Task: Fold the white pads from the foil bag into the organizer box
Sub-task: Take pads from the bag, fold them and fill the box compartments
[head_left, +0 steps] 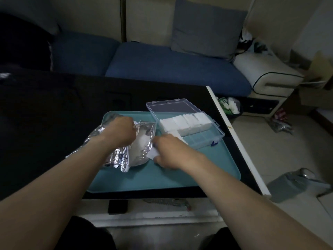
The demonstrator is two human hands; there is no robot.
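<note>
While half-filled, organizer box (187,123) with folded white pads (185,122).

We find no text we can read. The foil bag (124,152) carries dark print on its crumpled near end, but it is too small and blurred for us to make out a letter. A green bag (224,103) on the floor past the table shows a pale mark that may be lettering; we cannot tell what it says.
</note>
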